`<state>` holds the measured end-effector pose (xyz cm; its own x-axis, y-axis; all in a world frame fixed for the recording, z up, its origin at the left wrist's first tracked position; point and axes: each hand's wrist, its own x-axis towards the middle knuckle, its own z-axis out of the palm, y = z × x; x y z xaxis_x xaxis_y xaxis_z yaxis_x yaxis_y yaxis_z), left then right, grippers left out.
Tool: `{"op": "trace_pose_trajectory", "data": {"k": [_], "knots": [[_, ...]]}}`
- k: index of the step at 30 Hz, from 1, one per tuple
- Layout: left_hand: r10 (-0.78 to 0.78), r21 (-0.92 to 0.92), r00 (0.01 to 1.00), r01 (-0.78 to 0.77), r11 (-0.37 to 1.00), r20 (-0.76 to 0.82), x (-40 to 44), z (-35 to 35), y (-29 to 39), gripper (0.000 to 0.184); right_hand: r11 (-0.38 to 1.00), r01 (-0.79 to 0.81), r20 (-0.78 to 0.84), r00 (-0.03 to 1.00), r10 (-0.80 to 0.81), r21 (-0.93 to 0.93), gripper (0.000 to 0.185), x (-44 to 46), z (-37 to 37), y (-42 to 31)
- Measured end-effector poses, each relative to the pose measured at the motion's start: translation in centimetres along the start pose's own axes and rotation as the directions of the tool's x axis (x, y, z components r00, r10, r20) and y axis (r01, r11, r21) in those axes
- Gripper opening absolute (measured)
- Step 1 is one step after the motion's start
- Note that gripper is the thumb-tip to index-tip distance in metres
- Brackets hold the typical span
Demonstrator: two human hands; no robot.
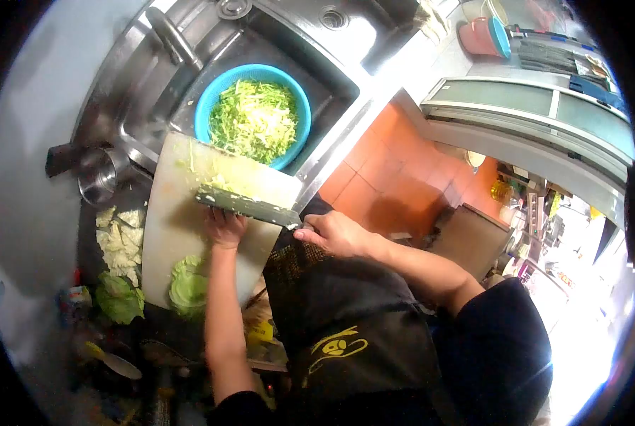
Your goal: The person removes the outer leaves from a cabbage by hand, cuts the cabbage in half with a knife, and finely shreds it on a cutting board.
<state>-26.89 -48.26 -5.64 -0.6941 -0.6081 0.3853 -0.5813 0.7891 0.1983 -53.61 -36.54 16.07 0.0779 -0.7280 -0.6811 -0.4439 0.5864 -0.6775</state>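
My right hand is closed around the handle of a cleaver, whose broad dark blade lies across the white cutting board. Bits of cabbage stick to the blade. My left hand is close against the near side of the blade, its fingers a little apart and the tips partly hidden. Shredded cabbage is on the board just beyond the blade. A larger piece of cabbage sits at the board's near end. Beyond the board, a blue colander full of shredded cabbage stands in the sink.
The steel sink and its faucet are behind the board. To the left are a metal cup, pale cabbage chunks and green leaves. Orange floor tiles and a pink bucket appear on the right.
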Motion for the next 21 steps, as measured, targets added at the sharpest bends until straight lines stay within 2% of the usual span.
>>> {"op": "trace_pose_trajectory", "data": {"k": [2, 6, 9, 12, 15, 21], "knots": [[0.010, 0.005, 0.996, -0.009, 1.000, -0.093, 0.5, 0.3, 0.5, 0.039, 1.000, 0.017, -0.009, 1.000, -0.017, 0.009, 0.053, 0.3, 0.4, 0.6], [0.036, -0.064, 0.999, -0.038, 0.997, -0.028, -0.3, 0.5, 0.2, 0.040, 0.998, -0.015, 0.021, 1.000, 0.014, 0.065, 0.055, 0.2, -0.1, 0.3], [0.022, -0.082, 1.000, -0.023, 0.996, -0.006, 1.2, -0.5, 0.7, 0.037, 0.993, -0.096, 0.121, 0.989, 0.088, 0.066, 0.056, 1.1, -1.1, -0.1], [0.010, -0.028, 0.997, -0.008, 1.000, 0.070, 0.6, 0.0, 0.6, 0.042, 0.998, -0.040, 0.098, 0.995, 0.035, 0.052, 0.058, 2.4, -0.2, 1.2], [0.020, -0.056, 0.999, -0.018, 0.998, 0.031, 2.3, -1.0, 1.0, 0.026, 0.997, 0.001, 0.065, 0.998, -0.006, 0.071, 0.058, 4.2, 0.4, 1.2], [0.010, -0.093, 1.000, -0.012, 0.996, -0.021, 2.3, -1.5, 1.0, 0.023, 0.997, 0.008, -0.014, 1.000, -0.007, 0.081, 0.061, 7.1, 3.4, 3.5]]}}
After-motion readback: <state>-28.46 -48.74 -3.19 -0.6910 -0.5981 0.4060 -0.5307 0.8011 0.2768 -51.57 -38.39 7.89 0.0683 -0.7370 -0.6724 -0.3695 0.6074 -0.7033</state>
